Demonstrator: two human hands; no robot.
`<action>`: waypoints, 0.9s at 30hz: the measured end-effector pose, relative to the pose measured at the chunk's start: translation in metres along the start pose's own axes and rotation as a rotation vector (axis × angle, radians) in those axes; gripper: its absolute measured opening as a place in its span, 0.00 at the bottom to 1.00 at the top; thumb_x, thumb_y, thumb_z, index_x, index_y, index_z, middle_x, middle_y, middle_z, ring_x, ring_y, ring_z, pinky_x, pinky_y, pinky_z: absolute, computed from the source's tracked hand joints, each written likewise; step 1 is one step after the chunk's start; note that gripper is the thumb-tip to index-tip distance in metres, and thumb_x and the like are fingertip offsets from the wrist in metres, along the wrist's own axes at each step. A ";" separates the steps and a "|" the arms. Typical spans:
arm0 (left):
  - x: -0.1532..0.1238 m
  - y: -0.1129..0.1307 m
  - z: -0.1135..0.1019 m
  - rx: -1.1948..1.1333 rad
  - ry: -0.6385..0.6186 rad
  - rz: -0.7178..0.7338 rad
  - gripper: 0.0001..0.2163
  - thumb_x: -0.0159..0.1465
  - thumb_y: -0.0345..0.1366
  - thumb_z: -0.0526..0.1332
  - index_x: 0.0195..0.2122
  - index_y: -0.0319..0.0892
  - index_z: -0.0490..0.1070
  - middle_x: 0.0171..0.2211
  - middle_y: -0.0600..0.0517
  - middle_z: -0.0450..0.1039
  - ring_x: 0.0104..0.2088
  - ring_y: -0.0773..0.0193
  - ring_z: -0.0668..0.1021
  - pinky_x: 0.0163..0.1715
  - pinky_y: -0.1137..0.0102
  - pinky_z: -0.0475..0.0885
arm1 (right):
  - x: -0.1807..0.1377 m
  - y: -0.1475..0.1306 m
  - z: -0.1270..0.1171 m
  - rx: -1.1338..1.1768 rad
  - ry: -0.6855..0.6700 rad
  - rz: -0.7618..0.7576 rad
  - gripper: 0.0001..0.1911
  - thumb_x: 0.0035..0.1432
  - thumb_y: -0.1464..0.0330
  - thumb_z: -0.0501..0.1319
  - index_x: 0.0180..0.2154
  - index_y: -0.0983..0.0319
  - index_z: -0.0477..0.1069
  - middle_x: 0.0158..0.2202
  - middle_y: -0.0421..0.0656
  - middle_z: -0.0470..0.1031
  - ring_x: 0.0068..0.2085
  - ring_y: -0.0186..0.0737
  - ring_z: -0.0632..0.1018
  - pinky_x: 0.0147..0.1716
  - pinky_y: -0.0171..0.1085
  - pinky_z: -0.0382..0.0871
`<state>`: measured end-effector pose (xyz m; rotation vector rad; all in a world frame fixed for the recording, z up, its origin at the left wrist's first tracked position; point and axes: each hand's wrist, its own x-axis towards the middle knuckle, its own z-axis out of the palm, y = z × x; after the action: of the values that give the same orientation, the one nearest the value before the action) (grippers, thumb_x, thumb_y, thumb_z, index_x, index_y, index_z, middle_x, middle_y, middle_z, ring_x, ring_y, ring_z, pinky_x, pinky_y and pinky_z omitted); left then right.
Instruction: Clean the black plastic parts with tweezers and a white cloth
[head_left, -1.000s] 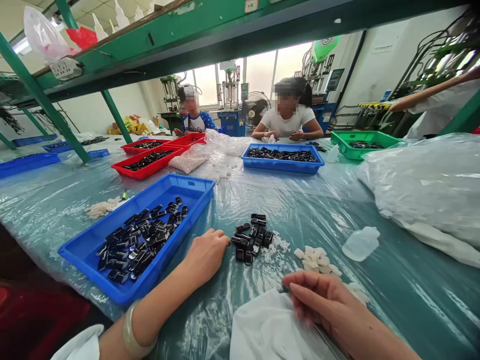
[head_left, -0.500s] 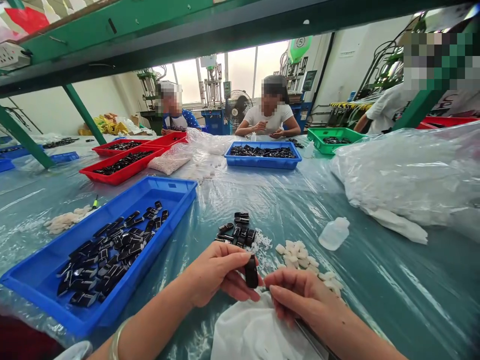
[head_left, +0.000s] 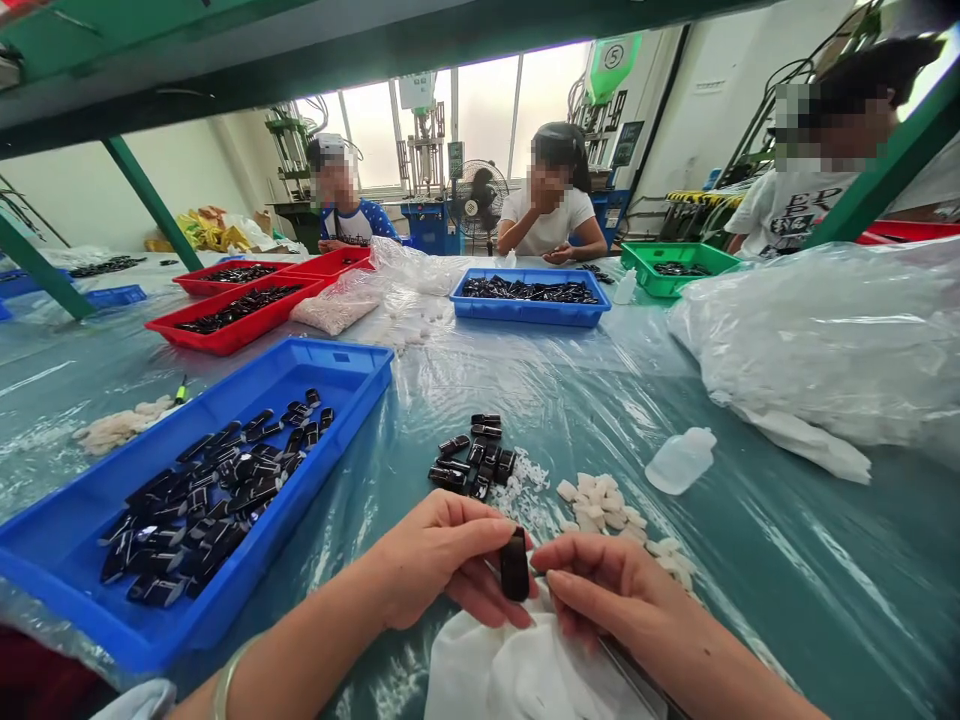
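Note:
My left hand [head_left: 457, 560] pinches a small glossy black plastic piece [head_left: 514, 565] between thumb and fingers, held upright. Close to its right side, my right hand [head_left: 607, 590] is closed around a slim metal tool [head_left: 637, 675]. The tool's back end shows below the palm; its tip, near the black piece, is too small to make out. Under both hands lies a white cloth [head_left: 517, 665]. Just beyond them sit several similar black pieces [head_left: 476, 455], with white shreds [head_left: 523, 482] beside them and a pile of small white pads [head_left: 604, 505] to the right.
A blue tray [head_left: 367, 370] of black pieces stands at left. Right of the pads lies a translucent bottle [head_left: 681, 460], with plastic bags [head_left: 817, 340] behind. Red trays [head_left: 225, 340], another blue tray [head_left: 532, 312] and a green tray [head_left: 660, 285] stand farther back, near three seated people.
My head view has shifted slightly. Both hands keep their hold, with the black piece still beside the tool. The co-worker opposite has raised a hand to the face.

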<state>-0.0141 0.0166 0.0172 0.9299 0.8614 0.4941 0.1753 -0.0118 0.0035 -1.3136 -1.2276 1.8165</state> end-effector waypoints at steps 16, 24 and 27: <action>0.002 -0.004 0.000 -0.075 -0.061 -0.023 0.22 0.62 0.48 0.52 0.34 0.32 0.75 0.29 0.41 0.77 0.25 0.61 0.80 0.19 0.77 0.72 | -0.002 0.003 -0.002 -0.107 0.140 -0.148 0.17 0.49 0.57 0.63 0.34 0.64 0.71 0.23 0.40 0.70 0.23 0.32 0.68 0.24 0.32 0.63; 0.003 -0.006 0.001 -0.088 -0.063 -0.029 0.20 0.61 0.47 0.54 0.32 0.32 0.74 0.29 0.41 0.77 0.26 0.61 0.80 0.19 0.77 0.72 | -0.001 -0.024 -0.050 -0.603 1.232 -0.685 0.41 0.42 0.54 0.64 0.56 0.61 0.54 0.57 0.53 0.56 0.55 0.54 0.63 0.48 0.51 0.62; 0.002 -0.007 0.000 -0.089 -0.065 -0.022 0.20 0.60 0.48 0.55 0.32 0.32 0.74 0.29 0.41 0.77 0.26 0.61 0.80 0.18 0.77 0.72 | 0.009 -0.026 -0.075 -0.605 1.321 -0.490 0.54 0.29 0.51 0.66 0.57 0.66 0.52 0.57 0.58 0.55 0.55 0.59 0.62 0.51 0.54 0.58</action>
<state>-0.0122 0.0142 0.0101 0.8496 0.7845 0.4767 0.2412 0.0318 0.0163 -1.7861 -1.0985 0.0149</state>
